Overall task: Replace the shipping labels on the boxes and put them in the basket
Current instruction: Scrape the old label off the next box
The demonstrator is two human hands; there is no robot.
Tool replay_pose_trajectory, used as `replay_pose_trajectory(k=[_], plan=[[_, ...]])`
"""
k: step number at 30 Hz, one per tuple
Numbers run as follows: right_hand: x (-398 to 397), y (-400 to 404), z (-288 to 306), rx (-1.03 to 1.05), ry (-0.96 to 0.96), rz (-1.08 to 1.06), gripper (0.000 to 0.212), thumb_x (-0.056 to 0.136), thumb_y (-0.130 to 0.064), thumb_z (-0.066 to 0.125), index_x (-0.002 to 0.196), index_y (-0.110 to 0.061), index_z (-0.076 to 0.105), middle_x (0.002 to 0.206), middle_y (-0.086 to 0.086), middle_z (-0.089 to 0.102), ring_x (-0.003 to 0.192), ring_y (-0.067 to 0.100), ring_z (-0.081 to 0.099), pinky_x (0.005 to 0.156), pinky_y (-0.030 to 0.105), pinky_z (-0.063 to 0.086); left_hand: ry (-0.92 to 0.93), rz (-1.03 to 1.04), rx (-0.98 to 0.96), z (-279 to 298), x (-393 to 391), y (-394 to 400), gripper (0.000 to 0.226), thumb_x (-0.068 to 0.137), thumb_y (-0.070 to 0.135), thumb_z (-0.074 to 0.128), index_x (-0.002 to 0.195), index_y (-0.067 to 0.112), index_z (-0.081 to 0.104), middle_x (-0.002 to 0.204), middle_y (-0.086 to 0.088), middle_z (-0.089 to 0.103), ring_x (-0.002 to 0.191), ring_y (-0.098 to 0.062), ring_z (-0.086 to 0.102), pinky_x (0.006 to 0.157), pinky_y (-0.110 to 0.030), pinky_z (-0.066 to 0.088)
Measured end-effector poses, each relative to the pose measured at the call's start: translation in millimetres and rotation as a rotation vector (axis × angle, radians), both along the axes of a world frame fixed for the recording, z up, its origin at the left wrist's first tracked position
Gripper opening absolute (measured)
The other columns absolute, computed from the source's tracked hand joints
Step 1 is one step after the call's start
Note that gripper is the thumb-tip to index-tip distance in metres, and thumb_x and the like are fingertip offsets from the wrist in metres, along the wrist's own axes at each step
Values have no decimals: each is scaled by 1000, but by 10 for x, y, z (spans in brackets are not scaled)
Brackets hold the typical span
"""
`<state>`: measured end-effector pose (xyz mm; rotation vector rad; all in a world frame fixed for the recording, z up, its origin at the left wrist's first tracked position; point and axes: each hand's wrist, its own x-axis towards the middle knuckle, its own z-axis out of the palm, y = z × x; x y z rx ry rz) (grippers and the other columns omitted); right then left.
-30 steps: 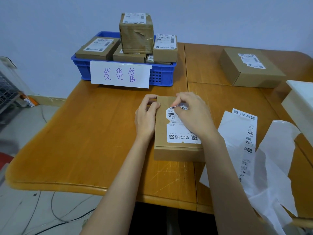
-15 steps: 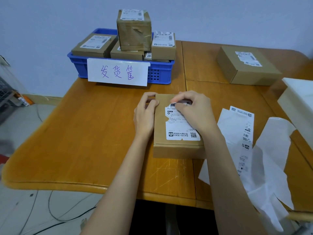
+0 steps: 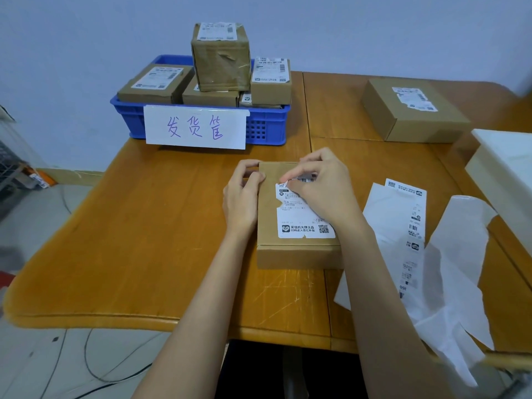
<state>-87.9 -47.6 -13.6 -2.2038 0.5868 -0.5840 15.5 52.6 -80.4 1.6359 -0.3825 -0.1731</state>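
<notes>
A flat cardboard box [image 3: 269, 223] lies in front of me on the wooden table [image 3: 144, 240]. A torn white shipping label [image 3: 296, 217] is stuck on its top. My right hand [image 3: 322, 188] pinches the label's lifted top edge between thumb and fingertip. My left hand [image 3: 241, 197] grips the box's left edge, fingers curled over its far corner. At the back stands a blue basket [image 3: 267, 125] with a handwritten paper sign, holding several labelled boxes.
Another labelled box [image 3: 414, 110] sits at the far right of the table. Loose label strips and white backing paper [image 3: 417, 254] lie to the right of my arm. A white block [image 3: 509, 174] is at the right edge. Cables run on the floor below.
My right hand has peeled the label's top edge up a little, so its corner now curls off the box. The left hand keeps its grip.
</notes>
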Motion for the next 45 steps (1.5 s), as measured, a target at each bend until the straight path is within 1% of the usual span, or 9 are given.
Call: replay_pose_trajectory(k=[6, 11, 13, 17, 28, 34, 40, 43, 45], plan=[[1, 21, 26, 92, -38, -57, 29, 85, -11, 69, 70, -36, 73, 108, -8, 54, 104, 1, 52, 69, 8, 39, -4, 4, -1, -3, 0, -2, 30, 79, 39, 50, 103, 28, 66, 84, 14, 65, 74, -11, 56, 72, -35, 43], [-11, 9, 26, 127, -154, -50, 28, 86, -2, 60, 101, -24, 71, 107, -5, 54, 93, -1, 55, 80, 13, 44, 2, 0, -4, -7, -9, -1, 30, 79, 39, 50, 103, 30, 66, 89, 12, 67, 80, -13, 58, 79, -43, 47], [22, 15, 31, 123, -148, -142, 2, 85, -15, 65, 84, -17, 65, 98, -4, 51, 83, 0, 52, 74, 15, 40, 1, 1, -3, 2, -16, 0, 31, 79, 40, 50, 103, 29, 66, 90, 11, 68, 84, -14, 61, 82, -43, 48], [157, 69, -45, -63, 47, -236, 50, 81, -53, 69, 55, -15, 50, 93, -3, 51, 89, 3, 49, 68, 21, 34, -9, -5, -2, 4, -12, 10, 32, 80, 40, 49, 105, 27, 66, 92, 11, 68, 87, -14, 63, 81, -41, 48], [96, 4, -99, -223, 228, -242, 37, 88, -46, 63, 58, -27, 52, 76, -17, 37, 93, 11, 34, 82, 28, 17, -23, -19, 60, 33, -8, 12, 22, 78, 49, 44, 93, 43, 59, 92, 13, 66, 105, -28, 59, 93, -61, 46], [69, 19, -39, -203, 223, -219, 22, 86, -44, 62, 75, -30, 49, 87, -12, 50, 98, 13, 44, 84, 31, 23, -1, -15, 21, 27, -47, 8, 27, 76, 52, 43, 96, 41, 59, 94, 12, 65, 105, -26, 59, 94, -60, 46], [25, -44, 110, 249, 97, -276, 67, 92, -68, 35, 70, -8, 56, 73, 3, 61, 80, 21, 57, 92, 42, 39, 18, 5, 12, 17, -62, -1, 21, 82, 43, 45, 95, 40, 60, 91, 18, 64, 106, -25, 58, 94, -54, 45], [119, -33, 127, 91, 239, -337, 72, 88, -70, 41, 72, -5, 69, 70, 4, 66, 73, 21, 59, 85, 39, 43, 3, 10, 11, 10, -76, -3, 20, 82, 43, 45, 95, 39, 60, 90, 16, 64, 104, -27, 58, 93, -56, 45], [212, -20, 101, -39, 327, -363, 48, 84, -59, 54, 65, -16, 65, 60, -4, 58, 67, 17, 57, 89, 38, 44, -4, 10, 4, 2, -80, -3, 19, 83, 43, 45, 95, 39, 59, 91, 15, 64, 103, -28, 58, 92, -58, 45]])
